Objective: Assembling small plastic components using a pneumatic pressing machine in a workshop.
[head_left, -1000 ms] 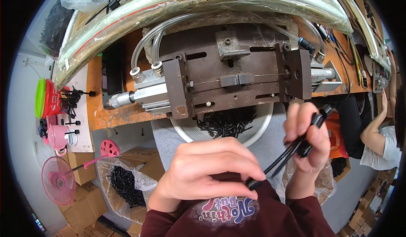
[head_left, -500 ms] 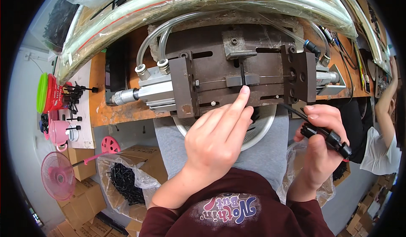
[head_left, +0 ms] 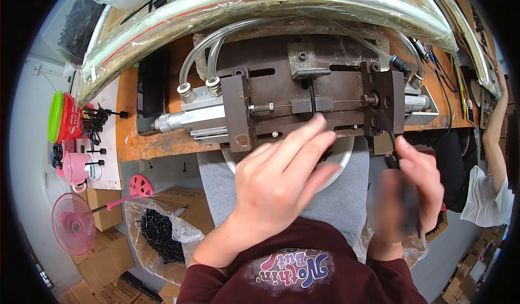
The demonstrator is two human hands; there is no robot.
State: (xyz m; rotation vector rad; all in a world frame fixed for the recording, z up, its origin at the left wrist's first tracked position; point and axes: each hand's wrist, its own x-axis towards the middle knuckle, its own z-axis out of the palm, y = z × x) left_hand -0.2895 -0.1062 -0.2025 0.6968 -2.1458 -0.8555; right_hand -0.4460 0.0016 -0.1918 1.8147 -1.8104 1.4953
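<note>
My left hand (head_left: 281, 176) is open, its fingers stretched toward the middle of a dark metal fixture (head_left: 281, 125). Its fingertips lie at the near end of a thin black rod (head_left: 312, 95), which stands in a small grey block (head_left: 324, 106); whether they touch it I cannot tell. From each side a thin pin reaches inward to that block, with a threaded rod (head_left: 264, 108) showing at the left. Beside the fixture's right end, my right hand (head_left: 425, 182) is closed around black plastic parts with a thin stem (head_left: 391, 152); motion smears their lower portion.
Silver air cylinders (head_left: 203, 114) with clear hoses flank the fixture on the orange bench (head_left: 127, 136). A white basket (head_left: 342, 160) sits on my lap below it. Boxes, a bag of black parts (head_left: 160, 233) and a pink fan (head_left: 75, 225) stand left; another person's arm (head_left: 494, 120) is far right.
Threaded rods now protrude inward from both end plates of the fixture. My left fingers have shifted slightly right, with the thumb swinging out. My right hand has turned the black parts, which now blur.
</note>
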